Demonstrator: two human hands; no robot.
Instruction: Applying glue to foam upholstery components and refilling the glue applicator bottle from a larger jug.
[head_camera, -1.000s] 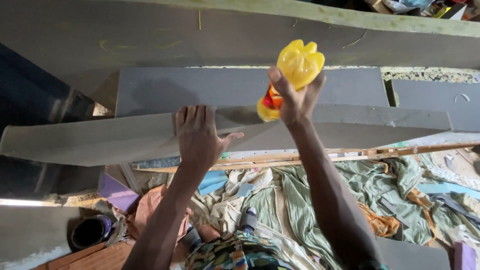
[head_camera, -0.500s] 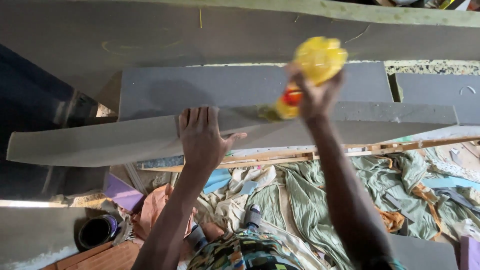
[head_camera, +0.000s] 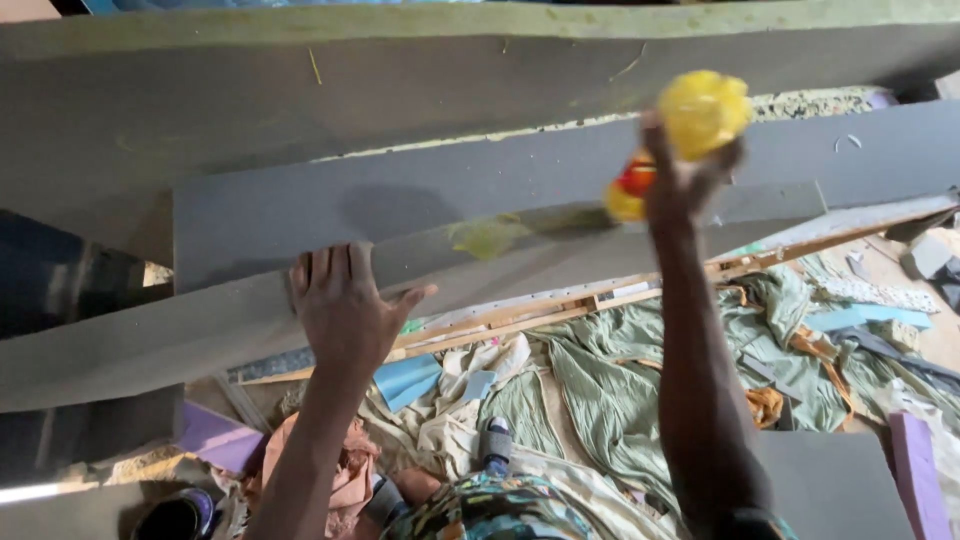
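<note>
The left hand (head_camera: 345, 305) lay flat and open on the long grey foam slab (head_camera: 150, 345), palm down, fingers together and pointing up over its top edge, thumb splayed to the right. The right hand (head_camera: 685, 170) was raised higher, closed around a yellow plastic squeeze bottle with a red collar (head_camera: 690, 125), the bottle tilted so its yellow tip sat just at the slab's upper face. A wet yellowish smear (head_camera: 490, 235) showed on the grey foam just left of that tip, between the two hands. Behind the slab stood a second flat grey foam sheet (head_camera: 400, 190), and behind that a larger grey-green panel (head_camera: 300, 90) filled the top of the view. A pale wooden batten (head_camera: 520, 315) ran along under the slab's lower edge. Down on the floor, crumpled green cloth (head_camera: 600, 390) spread wide beneath the right arm, with a light blue offcut (head_camera: 408, 380) near the left forearm, a purple foam block (head_camera: 215, 440) further left, and a dark round tin (head_camera: 175, 518) at the bottom corner.
</note>
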